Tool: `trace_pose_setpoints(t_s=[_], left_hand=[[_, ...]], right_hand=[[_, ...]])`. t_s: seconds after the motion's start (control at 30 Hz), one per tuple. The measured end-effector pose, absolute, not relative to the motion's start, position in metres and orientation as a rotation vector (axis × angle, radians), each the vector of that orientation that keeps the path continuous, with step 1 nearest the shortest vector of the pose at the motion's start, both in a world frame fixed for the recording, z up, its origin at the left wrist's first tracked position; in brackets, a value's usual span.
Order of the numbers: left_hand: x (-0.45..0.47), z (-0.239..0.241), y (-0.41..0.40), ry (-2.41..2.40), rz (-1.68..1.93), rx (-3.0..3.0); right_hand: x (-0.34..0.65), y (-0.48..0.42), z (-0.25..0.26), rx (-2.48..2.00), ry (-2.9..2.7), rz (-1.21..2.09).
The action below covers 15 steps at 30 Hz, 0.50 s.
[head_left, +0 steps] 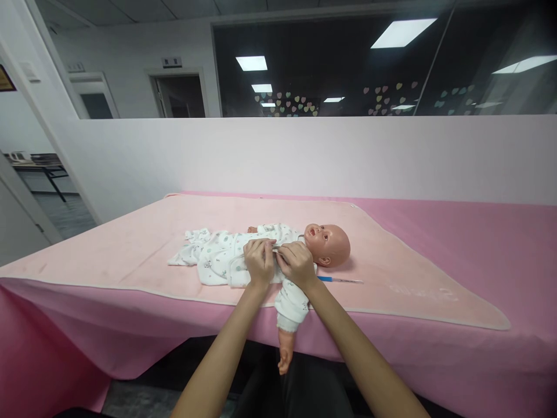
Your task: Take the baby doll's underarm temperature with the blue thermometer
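A baby doll (327, 245) lies on its back, its head to the right. It wears a white printed baby outfit (221, 249) whose loose leg ends stretch left. Over the doll's chest my left hand (260, 261) and my right hand (296, 264) are close together, with fingers pinched. Between the fingertips shows a small pale strip of the outfit's front; the exact part is mostly hidden. One doll arm (285, 345) hangs over the table's front edge, below my right wrist. Beside my right forearm lies a thin rod with a blue handle (325, 278), partly covered.
The doll rests on a peach blanket (130, 249) with a pale edge, spread over a table with a pink cloth (470, 249). A white low wall (304, 157) with glass above stands behind it. Another table (39, 166) is far left.
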<state>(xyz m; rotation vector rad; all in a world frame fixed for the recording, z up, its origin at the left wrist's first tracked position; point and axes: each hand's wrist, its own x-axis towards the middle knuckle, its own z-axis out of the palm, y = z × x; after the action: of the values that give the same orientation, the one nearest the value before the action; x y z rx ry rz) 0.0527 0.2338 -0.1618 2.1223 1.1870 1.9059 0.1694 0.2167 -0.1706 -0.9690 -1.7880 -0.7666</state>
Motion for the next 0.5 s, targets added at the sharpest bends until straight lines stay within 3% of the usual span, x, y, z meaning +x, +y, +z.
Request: trace_pose_setpoints(t_s=[0.5], left_hand=[[0.012,-0.158,0.239,1.395,1.745,2.253]], right_hand=[[0.168,0.219,-0.171,-1.130,-1.752,-0.658]])
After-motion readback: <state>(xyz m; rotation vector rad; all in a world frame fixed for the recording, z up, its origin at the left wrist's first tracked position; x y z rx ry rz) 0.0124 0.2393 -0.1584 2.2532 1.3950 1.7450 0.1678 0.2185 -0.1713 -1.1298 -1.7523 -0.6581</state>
